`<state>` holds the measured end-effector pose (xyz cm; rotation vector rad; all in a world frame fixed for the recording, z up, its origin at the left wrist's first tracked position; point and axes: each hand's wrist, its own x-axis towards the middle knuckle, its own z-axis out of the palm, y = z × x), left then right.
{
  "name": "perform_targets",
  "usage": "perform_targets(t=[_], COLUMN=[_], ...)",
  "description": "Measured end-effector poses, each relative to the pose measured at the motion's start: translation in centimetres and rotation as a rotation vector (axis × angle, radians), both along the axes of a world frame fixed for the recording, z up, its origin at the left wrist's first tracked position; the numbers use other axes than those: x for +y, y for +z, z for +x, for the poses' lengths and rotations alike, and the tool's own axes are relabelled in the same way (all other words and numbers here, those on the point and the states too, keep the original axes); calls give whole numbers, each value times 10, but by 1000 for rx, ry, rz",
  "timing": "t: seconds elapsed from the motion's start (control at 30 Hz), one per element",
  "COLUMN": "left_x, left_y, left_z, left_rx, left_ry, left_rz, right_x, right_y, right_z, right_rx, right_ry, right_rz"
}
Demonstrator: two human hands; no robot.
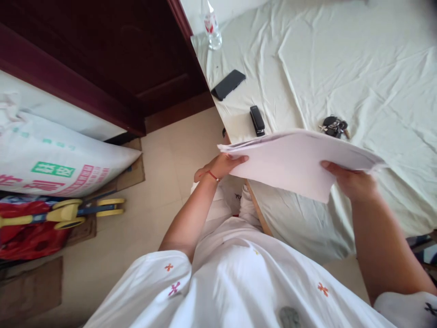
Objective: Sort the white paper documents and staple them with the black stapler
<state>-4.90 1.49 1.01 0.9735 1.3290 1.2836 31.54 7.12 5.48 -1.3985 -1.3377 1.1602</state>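
A stack of white paper [287,159] is held up between my two hands over the near edge of the table. My left hand [220,166], with a red string at the wrist, grips the stack's left end, thumb on top. At the right end my right hand [355,180] pinches the sheets, its thumb also on top and its other fingers hidden underneath. The sheets bow upward a little in the middle. Just beyond the paper lie a black stapler [257,120] and a bunch of keys [334,126], neither touched by a hand.
A pale wrinkled cloth covers the table [341,68]. On it are a black phone [228,84] and, at the far left corner, a clear plastic bottle [212,27]. Left on the floor are a large white sack [61,150] and a yellow wheeled toy [68,212]. A dark red door [102,45] stands behind.
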Motion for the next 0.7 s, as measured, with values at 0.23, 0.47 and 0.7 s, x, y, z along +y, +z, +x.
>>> perform_targets(t=[0.23,0.47,0.7], left_x=[-15,-49,-57], left_y=[5,9,15], left_z=[18,39,80], left_rx=[-161,-413,-738], left_ry=[-57,-1,383], left_rz=[-158,-371,-240], right_x=[-14,-41,-95], right_y=[-6,-21,-29], right_z=[-10,-5,-46], right_rx=[375,446,541], right_ry=[-190,-362,-406], right_rz=[-248,-377,-405])
